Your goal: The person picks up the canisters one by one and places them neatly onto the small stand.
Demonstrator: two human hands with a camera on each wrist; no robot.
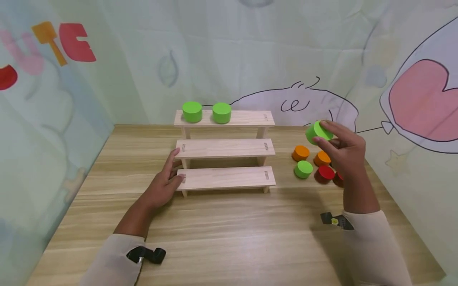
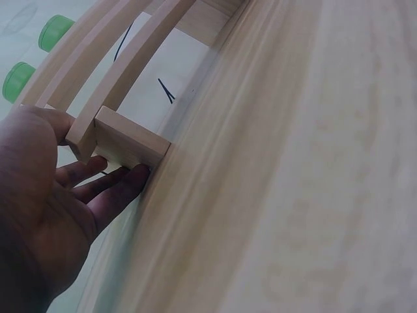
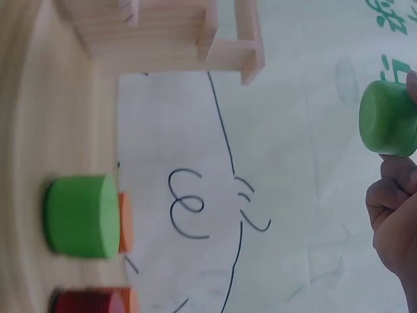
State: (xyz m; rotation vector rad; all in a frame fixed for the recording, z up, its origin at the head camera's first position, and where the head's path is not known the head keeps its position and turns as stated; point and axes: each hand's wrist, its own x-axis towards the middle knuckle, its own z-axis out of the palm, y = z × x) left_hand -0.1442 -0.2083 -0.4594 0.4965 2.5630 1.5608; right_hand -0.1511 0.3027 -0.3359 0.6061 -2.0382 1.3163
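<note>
In the head view, my right hand (image 1: 345, 149) holds a green cylindrical block (image 1: 317, 132) between thumb and fingers, raised above the loose blocks on the right. The right wrist view shows this green block (image 3: 389, 119) in the fingers, well off the table. My left hand (image 1: 165, 184) grips the left end of a three-tier wooden stand (image 1: 225, 178), with the thumb at the lowest board and the fingertips (image 2: 138, 175) against the side support. Two green blocks, a left one (image 1: 192, 112) and a right one (image 1: 222, 113), sit on the top tier.
On the table (image 1: 229, 230), right of the stand, lie another green block (image 1: 303, 169), orange blocks (image 1: 301, 153) and red blocks (image 1: 325, 174), partly hidden by the right hand. A printed cloth backdrop (image 1: 222, 51) stands behind and at both sides.
</note>
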